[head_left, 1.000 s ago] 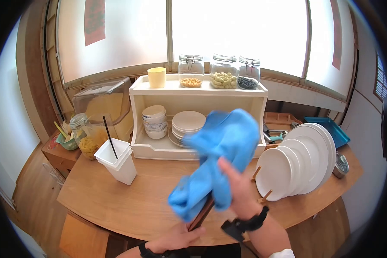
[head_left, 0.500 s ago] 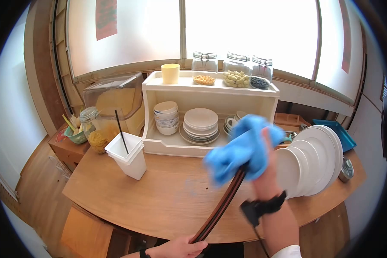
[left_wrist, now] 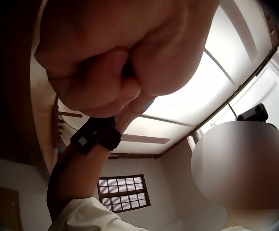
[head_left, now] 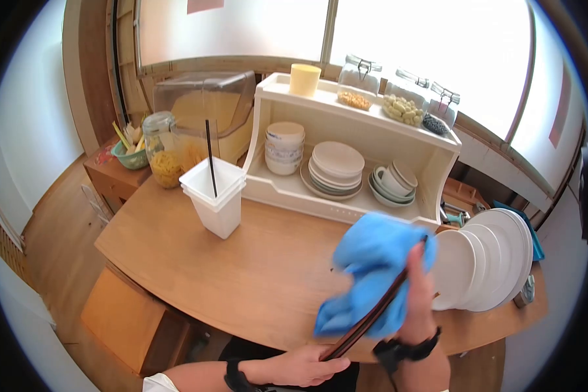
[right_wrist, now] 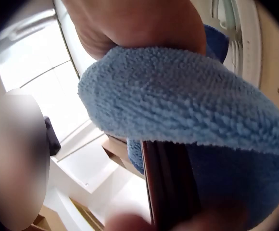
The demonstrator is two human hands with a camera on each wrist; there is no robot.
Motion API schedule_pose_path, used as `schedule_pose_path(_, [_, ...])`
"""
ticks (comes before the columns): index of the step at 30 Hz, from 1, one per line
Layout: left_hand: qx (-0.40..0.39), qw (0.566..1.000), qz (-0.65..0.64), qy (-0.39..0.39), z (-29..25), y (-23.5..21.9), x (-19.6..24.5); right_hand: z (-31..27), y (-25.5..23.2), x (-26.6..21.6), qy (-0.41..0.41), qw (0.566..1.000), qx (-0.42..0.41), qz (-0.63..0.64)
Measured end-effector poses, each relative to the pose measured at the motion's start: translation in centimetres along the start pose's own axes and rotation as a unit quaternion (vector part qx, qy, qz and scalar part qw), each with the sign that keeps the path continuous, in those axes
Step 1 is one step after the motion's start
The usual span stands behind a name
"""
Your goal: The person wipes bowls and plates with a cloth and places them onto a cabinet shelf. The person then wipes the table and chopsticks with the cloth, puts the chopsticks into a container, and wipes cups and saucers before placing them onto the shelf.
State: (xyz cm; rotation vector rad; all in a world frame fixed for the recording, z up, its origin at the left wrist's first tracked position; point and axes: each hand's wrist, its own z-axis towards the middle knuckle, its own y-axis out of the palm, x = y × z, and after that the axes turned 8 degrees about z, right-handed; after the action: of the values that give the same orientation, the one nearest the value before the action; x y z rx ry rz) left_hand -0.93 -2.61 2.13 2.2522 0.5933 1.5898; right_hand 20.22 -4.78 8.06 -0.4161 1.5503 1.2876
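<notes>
The fluffy blue microfibre cloth (head_left: 372, 274) has slid lower along the long dark wooden chopsticks (head_left: 371, 312) since a moment ago. The right hand (head_left: 417, 297) clasps the cloth around the sticks, above the wooden table (head_left: 242, 274); the left hand (head_left: 307, 366) pinches their near end, fingers clenched.

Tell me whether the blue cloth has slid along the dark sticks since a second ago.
Yes. The blue cloth was bunched near the left hand; it now sits farther up the dark sticks, beside the white plates.
</notes>
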Motion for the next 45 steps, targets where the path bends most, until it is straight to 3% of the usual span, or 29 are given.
schedule_pose_path(1, [-0.003, 1.0, -0.008, -0.002, -0.5, -0.2, -1.0, 0.9, 0.5, -2.1, -0.01, 1.0, -0.013, 0.016])
schedule_pose_path(3, [0.044, 0.994, 0.099, 0.031, -2.2, -1.2, -2.3, 3.3, -0.7, -3.6, -0.101, 0.994, 0.018, -0.037])
schedule_pose_path(4, [0.032, 0.995, 0.082, 0.034, -3.5, -1.5, -1.9, 4.3, -1.0, -3.8, -0.101, 0.994, 0.021, -0.037])
schedule_pose_path(5, [0.046, 0.995, 0.078, 0.032, -4.7, -2.6, -3.1, 5.2, -1.2, -3.8, -0.11, 0.958, -0.005, -0.263])
schedule_pose_path(6, [0.069, 0.995, 0.056, 0.052, -6.1, -2.9, -3.2, 5.9, -1.8, -3.4, -0.111, 0.872, -0.031, -0.475])
schedule_pose_path(7, [0.125, 0.989, 0.046, 0.072, -7.5, -2.6, -2.9, 6.6, -3.2, -1.8, -0.107, 0.785, -0.039, -0.609])
schedule_pose_path(9, [0.154, 0.982, 0.048, 0.098, -10.0, -3.6, -3.6, 7.1, -4.9, 2.0, -0.145, 0.689, -0.138, -0.696])
schedule_pose_path(11, [0.195, 0.971, 0.04, 0.132, -12.3, -3.4, -3.2, 7.8, -8.3, 7.8, -0.112, 0.684, -0.195, -0.694])
schedule_pose_path(13, [0.268, 0.942, 0.093, 0.177, -13.4, -2.7, -2.4, 5.6, -5.0, 8.8, -0.089, 0.667, -0.243, -0.699])
schedule_pose_path(15, [0.299, 0.918, 0.103, 0.241, -14.5, -2.0, -1.6, 1.8, -1.3, 10.7, -0.072, 0.677, -0.367, -0.634])
schedule_pose_path(17, [0.295, 0.894, 0.155, 0.299, -15.4, -2.1, -1.0, -3.6, 4.4, 11.3, -0.058, 0.625, -0.441, -0.641])
schedule_pose_path(19, [0.323, 0.871, 0.119, 0.35, -16.4, -1.2, -0.3, -7.4, 7.8, 12.9, -0.073, 0.621, -0.5, -0.6])
schedule_pose_path(20, [0.352, 0.844, 0.148, 0.375, -16.9, -0.9, 0.1, -8.9, 8.9, 13.8, -0.093, 0.633, -0.507, -0.577])
schedule_pose_path(22, [0.361, 0.834, 0.155, 0.389, -18.3, 0.2, 1.6, -10.3, 11.3, 13.7, -0.115, 0.649, -0.514, -0.549])
schedule_pose_path(24, [0.362, 0.833, 0.171, 0.382, -19.7, 0.3, 2.3, -10.2, 13.6, 12.1, 0.193, 0.62, -0.654, -0.389])
schedule_pose_path(25, [0.424, 0.796, 0.196, 0.385, -20.4, 0.2, 2.5, -10.1, 13.6, 11.9, 0.188, 0.623, -0.656, -0.383])
schedule_pose_path(27, [0.551, 0.715, 0.245, 0.354, -21.4, 0.3, 3.2, -9.9, 12.7, 11.3, 0.136, 0.708, -0.64, -0.266])
schedule_pose_path(28, [0.627, 0.643, 0.339, 0.282, -22.2, -0.8, 3.1, -9.3, 12.4, 11.4, 0.187, 0.708, -0.633, -0.251])
schedule_pose_path(29, [0.688, 0.555, 0.423, 0.2, -23.3, -2.0, 3.2, -8.9, 11.5, 11.0, 0.083, 0.765, -0.595, -0.233])
schedule_pose_path(31, [0.714, 0.427, 0.551, 0.06, -23.2, -2.3, 6.1, -7.0, 9.6, 9.7, 0.048, 0.819, -0.546, -0.171])
schedule_pose_path(33, [0.711, 0.347, 0.611, 0.031, -24.6, -5.6, 7.0, -5.4, 7.0, 6.3, 0.061, 0.852, -0.468, -0.226])
schedule_pose_path(34, [0.714, 0.34, 0.612, 0.027, -25.5, -7.3, 7.5, -4.9, 5.4, 5.1, 0.066, 0.864, -0.433, -0.25])
schedule_pose_path(36, [0.662, 0.19, 0.724, -0.029, -27.1, -10.0, 8.9, -4.6, 2.2, 3.1, 0.072, 0.885, -0.364, -0.282])
schedule_pose_path(37, [0.663, 0.184, 0.725, -0.033, -27.5, -10.8, 9.8, -4.5, 0.9, 2.5, 0.069, 0.893, -0.344, -0.281])
schedule_pose_path(39, [0.608, 0.069, 0.79, -0.048, -27.9, -11.9, 11.9, -4.9, -1.1, 2.0, 0.064, 0.902, -0.325, -0.276])
schedule_pose_path(41, [0.581, 0.041, 0.811, -0.049, -27.6, -12.3, 14.5, -5.5, -2.7, 1.8, 0.085, 0.907, -0.275, -0.307])
schedule_pose_path(45, [0.509, -0.021, 0.859, -0.046, -27.0, -12.5, 19.4, -6.0, -4.5, 2.4, 0.077, 0.895, -0.284, -0.335])
